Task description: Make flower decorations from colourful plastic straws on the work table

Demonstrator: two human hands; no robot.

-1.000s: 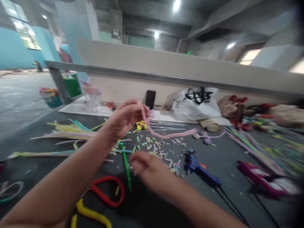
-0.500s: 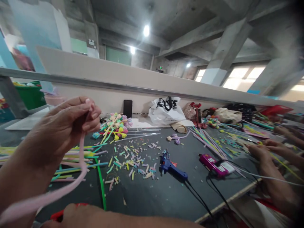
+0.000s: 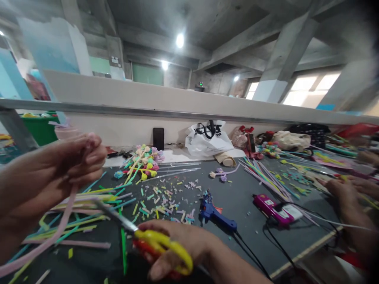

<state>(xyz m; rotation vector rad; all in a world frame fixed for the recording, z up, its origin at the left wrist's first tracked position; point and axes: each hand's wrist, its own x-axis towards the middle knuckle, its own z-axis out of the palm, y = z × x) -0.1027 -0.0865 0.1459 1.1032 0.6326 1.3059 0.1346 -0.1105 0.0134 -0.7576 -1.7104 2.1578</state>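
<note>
My left hand [image 3: 63, 163] is raised at the left, its fingers pinched on the top of a pink pipe cleaner [image 3: 53, 232] that hangs down and trails off to the lower left. My right hand [image 3: 180, 244] is low in the middle and grips yellow and red handled scissors [image 3: 156, 242], whose blades [image 3: 114, 215] point up and left toward the pipe cleaner. The blades stop short of the pink strand.
The dark table [image 3: 237, 197] carries loose coloured pipe cleaners [image 3: 89, 197], cut scraps [image 3: 166, 197], a bunch of finished flowers [image 3: 142, 159], a blue glue gun [image 3: 216, 213] and a pink glue gun [image 3: 275, 207]. A white bag [image 3: 207, 140] sits at the back. Another person's hands [image 3: 346, 189] work at the right.
My right hand has come up from the table holding the scissors. My left hand has kept its grip on the pink pipe cleaner. The view has swung right since one second ago.
</note>
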